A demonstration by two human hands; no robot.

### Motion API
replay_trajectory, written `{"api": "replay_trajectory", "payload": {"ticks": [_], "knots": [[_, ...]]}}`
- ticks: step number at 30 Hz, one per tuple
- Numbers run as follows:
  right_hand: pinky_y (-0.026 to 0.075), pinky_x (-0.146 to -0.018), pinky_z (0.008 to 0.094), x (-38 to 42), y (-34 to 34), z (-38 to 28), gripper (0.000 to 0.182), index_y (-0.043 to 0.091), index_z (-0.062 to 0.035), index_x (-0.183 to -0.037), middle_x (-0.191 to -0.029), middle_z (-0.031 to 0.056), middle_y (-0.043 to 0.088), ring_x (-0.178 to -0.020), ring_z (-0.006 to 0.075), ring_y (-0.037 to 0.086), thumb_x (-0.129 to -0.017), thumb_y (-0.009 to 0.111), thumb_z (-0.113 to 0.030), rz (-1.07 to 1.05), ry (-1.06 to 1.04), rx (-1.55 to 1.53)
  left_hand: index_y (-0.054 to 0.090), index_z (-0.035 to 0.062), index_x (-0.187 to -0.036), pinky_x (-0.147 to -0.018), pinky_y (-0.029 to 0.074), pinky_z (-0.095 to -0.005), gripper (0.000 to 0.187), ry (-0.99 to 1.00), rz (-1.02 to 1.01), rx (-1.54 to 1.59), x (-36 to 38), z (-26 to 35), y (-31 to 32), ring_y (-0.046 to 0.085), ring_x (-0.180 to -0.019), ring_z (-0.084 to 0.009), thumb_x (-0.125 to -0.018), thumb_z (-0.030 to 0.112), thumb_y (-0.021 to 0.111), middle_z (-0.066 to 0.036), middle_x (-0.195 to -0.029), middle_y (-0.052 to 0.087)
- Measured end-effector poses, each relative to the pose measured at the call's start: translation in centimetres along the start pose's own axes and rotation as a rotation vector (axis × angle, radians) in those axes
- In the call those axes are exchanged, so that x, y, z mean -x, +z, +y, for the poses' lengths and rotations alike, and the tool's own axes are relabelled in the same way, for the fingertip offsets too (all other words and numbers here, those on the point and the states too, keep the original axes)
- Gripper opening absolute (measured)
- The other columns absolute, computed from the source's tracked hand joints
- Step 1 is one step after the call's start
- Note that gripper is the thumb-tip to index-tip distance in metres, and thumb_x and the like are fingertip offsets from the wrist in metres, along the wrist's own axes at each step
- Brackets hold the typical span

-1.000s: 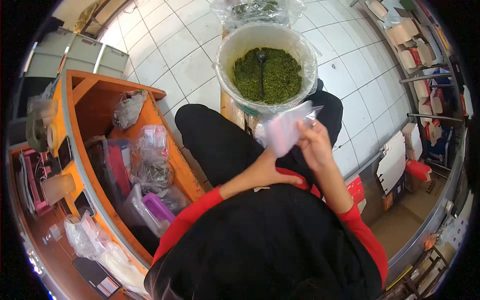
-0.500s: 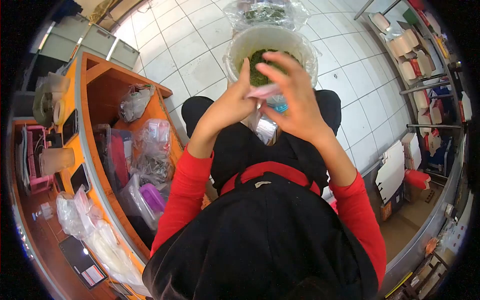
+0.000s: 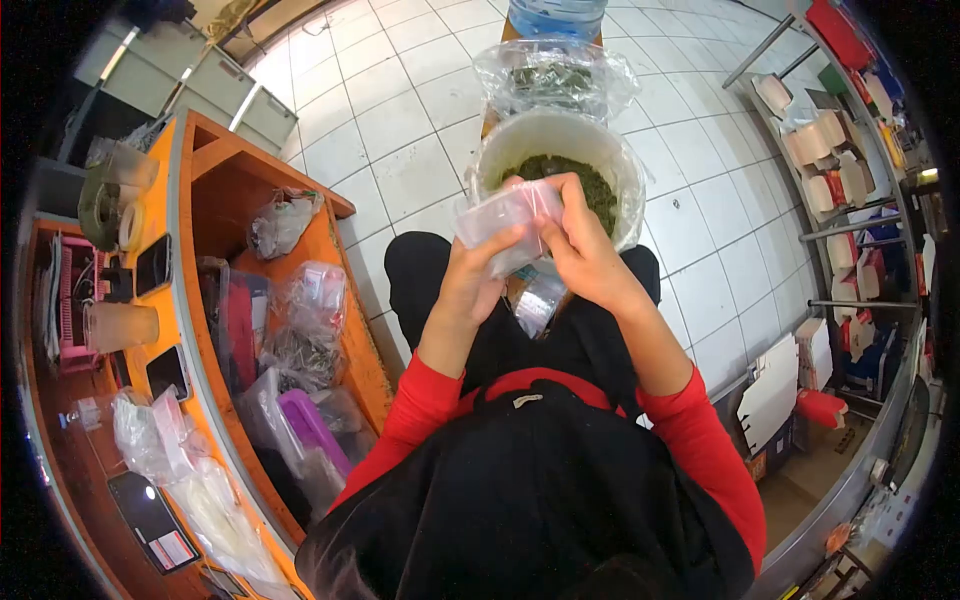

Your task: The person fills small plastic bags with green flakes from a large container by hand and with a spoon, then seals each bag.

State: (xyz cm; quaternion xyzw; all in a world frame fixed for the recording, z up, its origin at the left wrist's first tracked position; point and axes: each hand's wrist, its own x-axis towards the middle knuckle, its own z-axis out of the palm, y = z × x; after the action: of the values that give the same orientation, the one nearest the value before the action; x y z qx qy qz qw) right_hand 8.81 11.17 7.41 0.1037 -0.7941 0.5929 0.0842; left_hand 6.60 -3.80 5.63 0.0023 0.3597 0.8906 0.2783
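Note:
A small clear plastic bag (image 3: 497, 213), with a pinkish line along one edge, is held up between my two hands over the near side of a white bucket (image 3: 488, 165). My left hand (image 3: 474, 277) grips the bag's lower left with the thumb across its front. My right hand (image 3: 583, 250) pinches its right edge. Loose green leafy material (image 3: 592, 190) lies in the bucket, partly hidden by the bag and hands. Clear plastic sheeting (image 3: 634, 205) lines the bucket's rim. Below my hands, between my legs, is a shiny silvery object (image 3: 540, 303) whose kind I cannot make out.
Beyond the bucket sit an open clear bag (image 3: 552, 92) with green contents and a blue water jug (image 3: 556, 17). To the left, an orange cabinet (image 3: 372, 345) holds plastic bags and containers; phones (image 3: 153, 264) lie on its top. Metal shelving (image 3: 858, 232) with cartons stands right.
My hands have come together around the bag, which now faces up broadly instead of edge-on. My right hand, blurred and spread before, now pinches it. The view has shifted, showing the blue jug.

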Motion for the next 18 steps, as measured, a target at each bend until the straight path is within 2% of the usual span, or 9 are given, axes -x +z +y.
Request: {"api": "replay_trajectory", "payload": {"ticks": [2, 5, 8, 10, 12, 13, 16, 17, 18], "knots": [[0.041, -0.084, 0.0462, -0.6, -1.0, -0.6, 0.025, 0.038, -0.0007, -0.113, -0.106, 0.0251, 0.054, -0.103, 0.0432, 0.053, -0.090, 0.045, -0.007, -0.121, 0.183, 0.081, 0.038, 0.0014, -0.136, -0.097, 0.042, -0.0361, 0.062, -0.012, -0.054, 0.088, -0.7, 0.0, 0.0, 0.052, -0.113, -0.0210, -0.080, 0.007, 0.066, -0.012, -0.123, 0.052], [0.033, -0.094, 0.0465, -1.5, -0.7, 0.0, 0.029, 0.040, -0.0025, -0.115, -0.121, 0.0204, 0.047, -0.114, 0.0376, 0.045, -0.087, 0.048, -0.008, 0.026, -0.311, 0.797, 0.043, 0.0012, -0.131, -0.095, 0.044, -0.0354, 0.051, -0.034, -0.016, 0.166, -1.4, -1.1, -1.2, 0.056, -0.108, -0.0209, -0.084, 0.006, 0.062, -0.010, -0.118, 0.055], [0.024, -0.100, 0.0475, -2.2, -1.0, 0.3, 0.035, 0.042, -0.0038, -0.117, -0.130, 0.0160, 0.039, -0.120, 0.0333, 0.038, -0.084, 0.051, -0.008, 0.002, -0.213, 0.543, 0.049, 0.0026, -0.121, -0.091, 0.045, -0.0339, 0.037, 0.043, 0.035, 0.087, -2.6, -1.2, -0.9, 0.057, -0.103, -0.0203, -0.086, 0.009, 0.061, -0.010, -0.109, 0.058], [0.032, -0.094, 0.0440, -2.3, -1.1, 0.7, 0.037, 0.042, -0.0036, -0.118, -0.119, 0.0164, 0.046, -0.110, 0.0332, 0.046, -0.083, 0.054, -0.007, 0.070, -0.186, 0.473, 0.051, 0.0025, -0.115, -0.090, 0.045, -0.0337, 0.030, 0.119, -0.021, 0.008, -3.6, -0.8, -0.6, 0.058, -0.100, -0.0199, -0.087, 0.009, 0.060, -0.011, -0.104, 0.059], [0.037, -0.089, 0.0414, -2.1, -0.9, 2.2, 0.037, 0.043, -0.0038, -0.118, -0.112, 0.0160, 0.051, -0.103, 0.0321, 0.051, -0.083, 0.055, -0.007, 0.076, -0.116, 0.328, 0.055, 0.0034, -0.105, -0.081, 0.048, -0.0296, 0.029, 0.149, 0.023, -0.096, -4.2, -0.5, -0.2, 0.060, -0.088, -0.0155, -0.080, 0.005, 0.069, -0.007, -0.096, 0.060], [0.045, -0.072, 0.0349, -2.0, -0.6, 2.8, 0.031, 0.050, -0.0028, -0.111, -0.092, 0.0141, 0.057, -0.082, 0.0282, 0.059, -0.082, 0.061, -0.007, 0.172, -0.127, 0.248, 0.056, 0.0038, -0.104, -0.079, 0.048, -0.0286, 0.030, 0.170, 0.082, -0.169, -4.5, -0.5, -0.5, 0.060, -0.086, -0.0145, -0.078, 0.005, 0.071, -0.006, -0.094, 0.061], [0.046, -0.057, 0.0293, -1.8, -1.1, 3.6, 0.023, 0.056, -0.0008, -0.098, -0.081, 0.0118, 0.059, -0.066, 0.0218, 0.060, -0.079, 0.067, -0.006, 0.172, -0.058, 0.202, 0.060, 0.0026, -0.094, -0.071, 0.050, -0.0261, 0.025, 0.191, 0.204, -0.224, -5.3, -0.4, -0.1, 0.062, -0.077, -0.0129, -0.074, 0.003, 0.075, -0.005, -0.085, 0.063], [0.044, -0.052, 0.0262, -1.9, -0.9, 3.9, 0.017, 0.059, -0.0001, -0.089, -0.077, 0.0077, 0.061, -0.060, 0.0151, 0.058, -0.077, 0.071, -0.004, 0.189, -0.016, 0.079, 0.062, 0.0019, -0.089, -0.068, 0.050, -0.0254, 0.022, 0.192, 0.233, -0.215, -5.4, -0.3, 0.2, 0.063, -0.073, -0.0127, -0.073, 0.003, 0.077, -0.005, -0.081, 0.064], [0.045, -0.053, 0.0259, -1.9, -0.9, 3.7, 0.016, 0.060, -0.0001, -0.089, -0.077, 0.0063, 0.062, -0.061, 0.0135, 0.058, -0.077, 0.071, -0.004, 0.190, 0.132, -0.098, 0.061, 0.0024, -0.089, -0.068, 0.050, -0.0253, 0.022, 0.165, 0.212, -0.209, -5.4, -0.4, 0.1, 0.063, -0.073, -0.0125, -0.073, 0.002, 0.076, -0.005, -0.081, 0.064]]}}
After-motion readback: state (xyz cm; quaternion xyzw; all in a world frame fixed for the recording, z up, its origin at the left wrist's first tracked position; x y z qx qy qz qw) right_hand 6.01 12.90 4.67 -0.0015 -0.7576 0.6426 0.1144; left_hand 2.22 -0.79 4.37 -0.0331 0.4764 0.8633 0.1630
